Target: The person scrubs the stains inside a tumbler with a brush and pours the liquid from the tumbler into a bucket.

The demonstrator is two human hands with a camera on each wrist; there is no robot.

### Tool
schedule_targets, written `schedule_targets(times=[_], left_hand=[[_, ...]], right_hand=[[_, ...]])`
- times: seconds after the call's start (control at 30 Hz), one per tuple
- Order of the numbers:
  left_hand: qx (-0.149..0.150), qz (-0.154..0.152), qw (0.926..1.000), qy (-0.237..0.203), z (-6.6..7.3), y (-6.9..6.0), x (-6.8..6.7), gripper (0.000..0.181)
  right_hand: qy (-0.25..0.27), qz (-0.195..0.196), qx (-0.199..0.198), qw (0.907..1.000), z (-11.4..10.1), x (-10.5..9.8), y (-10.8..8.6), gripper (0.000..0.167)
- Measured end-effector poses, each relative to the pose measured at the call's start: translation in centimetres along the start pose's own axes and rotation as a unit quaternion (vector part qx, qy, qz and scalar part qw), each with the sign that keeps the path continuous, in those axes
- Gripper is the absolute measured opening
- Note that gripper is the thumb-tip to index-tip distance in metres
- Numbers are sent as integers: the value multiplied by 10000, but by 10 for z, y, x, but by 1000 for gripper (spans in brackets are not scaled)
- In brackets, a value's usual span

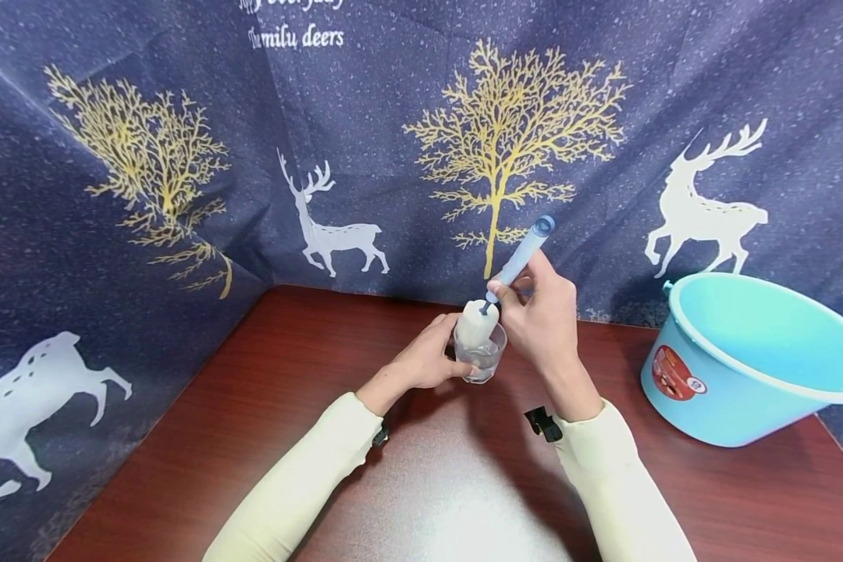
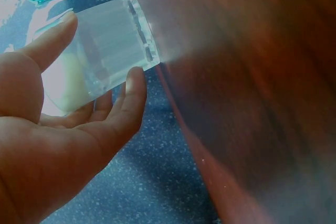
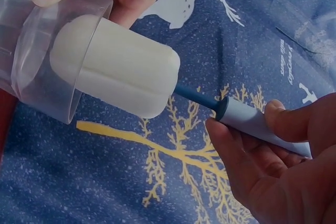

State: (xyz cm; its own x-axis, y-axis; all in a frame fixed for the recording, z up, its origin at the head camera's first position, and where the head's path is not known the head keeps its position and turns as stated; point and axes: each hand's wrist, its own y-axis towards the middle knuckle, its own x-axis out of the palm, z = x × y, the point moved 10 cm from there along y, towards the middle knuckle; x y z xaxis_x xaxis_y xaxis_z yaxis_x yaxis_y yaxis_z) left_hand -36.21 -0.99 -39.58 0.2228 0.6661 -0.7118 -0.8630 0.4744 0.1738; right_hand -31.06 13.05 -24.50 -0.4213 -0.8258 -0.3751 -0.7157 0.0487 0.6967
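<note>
A clear drinking glass [image 1: 490, 361] with some water in it stands on the table; my left hand [image 1: 427, 356] holds it round the side. In the left wrist view the thumb and fingers lie on opposite sides of the glass [image 2: 113, 40]. My right hand [image 1: 544, 318] grips the light-blue handle [image 1: 521, 259] of a sponge cup brush, which slants up to the right. Its white sponge head [image 3: 126, 72] is partly inside the glass's mouth, above the water. A thin dark-blue stem [image 3: 197, 97] joins head and handle. Some left fingers are hidden behind the glass.
A light-blue bucket [image 1: 723, 414] with a red label stands at the right of the reddish-brown wooden table [image 1: 302, 375]. Behind the table hangs a dark-blue cloth [image 1: 386, 101] printed with deer and yellow trees. Light reflects off the near tabletop.
</note>
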Motion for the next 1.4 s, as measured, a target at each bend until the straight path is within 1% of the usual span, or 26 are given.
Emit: schedule_targets(times=[0.37, 0.53, 0.77, 1.03, 1.27, 1.4], left_hand=[[-8, -32, 9999, -137, -1, 0, 1, 86], [-10, -28, 9999, -128, -2, 1, 1, 87], [-76, -9, 9999, -65, 0, -1, 0, 86], [-156, -39, 9998, -122, -2, 0, 0, 84], [-88, -21, 9999, -118, -1, 0, 0, 78], [-130, -16, 9998, -137, -2, -1, 0, 78]], right_hand=[[-194, -45, -33, 9998, -1, 1, 0, 23], [-266, -45, -109, 9996, -3, -1, 0, 23], [-401, -89, -156, 9990, -5, 0, 0, 22], [-535, -100, -280, 9981, -10, -2, 1, 21], [-476, -131, -217, 9985, -12, -8, 1, 21], [-366, -59, -168, 9992, -13, -12, 1, 19]])
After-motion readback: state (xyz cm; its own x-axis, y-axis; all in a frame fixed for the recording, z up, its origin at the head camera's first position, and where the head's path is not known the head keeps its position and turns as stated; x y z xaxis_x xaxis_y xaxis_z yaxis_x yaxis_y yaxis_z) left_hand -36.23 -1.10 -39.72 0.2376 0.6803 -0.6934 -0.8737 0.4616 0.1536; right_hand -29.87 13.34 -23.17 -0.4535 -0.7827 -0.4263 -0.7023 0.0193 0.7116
